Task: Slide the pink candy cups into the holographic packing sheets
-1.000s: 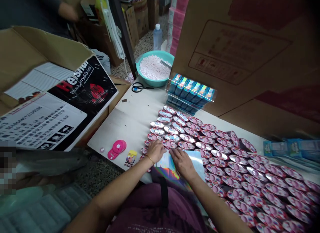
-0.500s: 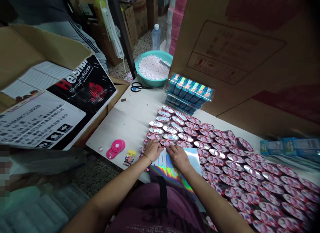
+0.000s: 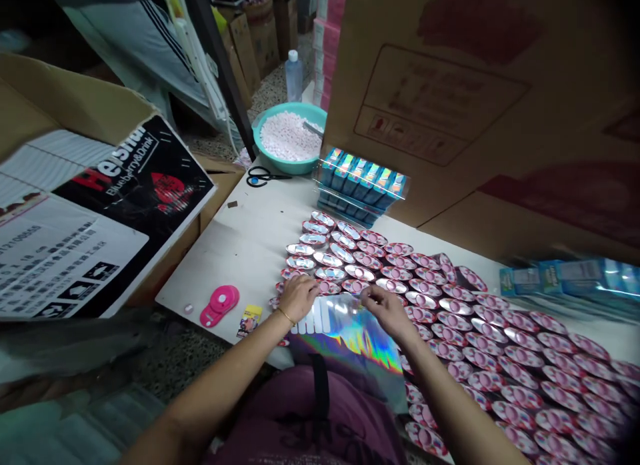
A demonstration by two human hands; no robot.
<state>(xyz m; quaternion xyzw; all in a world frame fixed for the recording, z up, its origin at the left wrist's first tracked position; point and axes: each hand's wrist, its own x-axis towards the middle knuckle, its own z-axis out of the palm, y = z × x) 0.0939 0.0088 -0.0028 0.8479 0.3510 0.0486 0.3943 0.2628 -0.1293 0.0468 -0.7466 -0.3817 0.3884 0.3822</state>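
Below the nearest oval containers lies a shiny rainbow sheet [image 3: 350, 352] with several pale strips at its upper left. My left hand [image 3: 299, 298], with a thin bracelet at the wrist, rests at the sheet's corner. Its fingers lie stretched out, their tips by an oval container [image 3: 330, 288]. Over the sheet's upper right, my right hand [image 3: 389, 310] pinches with thumb and finger; whatever is between them is too small to make out. Many pink and red oval containers [image 3: 445, 335] stand in close rows to the right.
A pink round-headed tool [image 3: 220, 304] and a small yellow card [image 3: 249, 320] lie left. Behind are black scissors [image 3: 260, 177], a turquoise basin [image 3: 290, 164] of white pieces, and blue packs [image 3: 360, 185]. Large cartons [image 3: 425, 118] border the table; a black-and-white carton [image 3: 160, 192] stands left.
My right hand has moved right and away from my left hand, uncovering more of the sheet. My left hand stays by the near containers. The view has shifted slightly.
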